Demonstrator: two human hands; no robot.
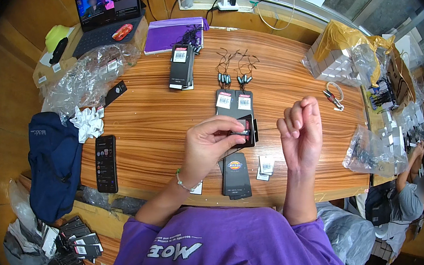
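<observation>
My left hand (205, 143) is closed in a pinch over the middle of the table, gripping a small black hang tag (250, 139) and a short dark piece at its top. To the right, my right hand (300, 128) is raised with its fingers curled in. Whether a thin cord lies between those fingers is too small to tell. Just beyond the left hand lie two stacks of black tags (244, 102) with white stickers, their black cords (225, 79) stretched away. Nearer me rests a pile of black tags (237, 176), beside small white sticker tags (266, 165).
A standing stack of tags (181, 68) and a purple notebook (168, 36) are farther back. On the left are a phone (106, 164), a navy pouch (52, 162) and a laptop (108, 18). Snips (332, 99) and bagged white boxes (333, 64) lie right; another person (415, 195) sits beyond.
</observation>
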